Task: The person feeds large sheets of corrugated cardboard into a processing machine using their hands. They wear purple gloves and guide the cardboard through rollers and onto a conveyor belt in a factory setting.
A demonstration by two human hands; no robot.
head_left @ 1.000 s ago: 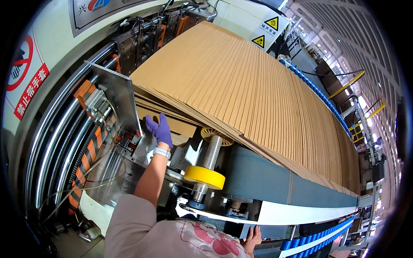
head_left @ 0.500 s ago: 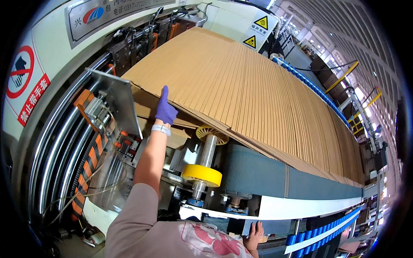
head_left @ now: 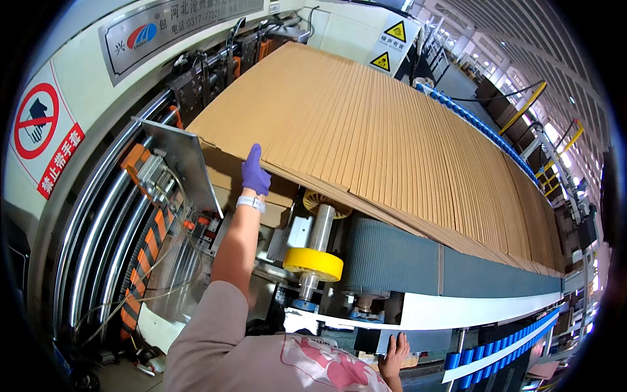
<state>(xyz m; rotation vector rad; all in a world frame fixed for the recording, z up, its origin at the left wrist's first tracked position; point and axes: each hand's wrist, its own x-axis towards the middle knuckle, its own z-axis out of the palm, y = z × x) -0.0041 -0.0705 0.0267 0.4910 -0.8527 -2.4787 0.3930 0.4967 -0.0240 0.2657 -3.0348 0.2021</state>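
Observation:
A long shingled run of brown cardboard sheets (head_left: 392, 137) lies on a grey ribbed conveyor belt (head_left: 405, 258). My left hand (head_left: 255, 171), in a purple glove with a white wristband, reaches up with its fingers straight and together, flat against the near-left edge of the sheets. It holds nothing. My right hand (head_left: 394, 353) is bare and low at the bottom edge, with its fingers laid on a grey panel of the machine frame.
A yellow wheel on a steel shaft (head_left: 313, 262) stands under the sheets beside the belt. A tilted metal plate (head_left: 186, 163), steel rollers with orange belts (head_left: 111, 248) and a red prohibition sign (head_left: 39, 124) are at left. Blue rollers (head_left: 470, 127) run along the far side.
My left hand has risen from beside the metal plate to the edge of the cardboard sheets, with its fingers straightened. My right hand has shifted a little along the frame at the bottom.

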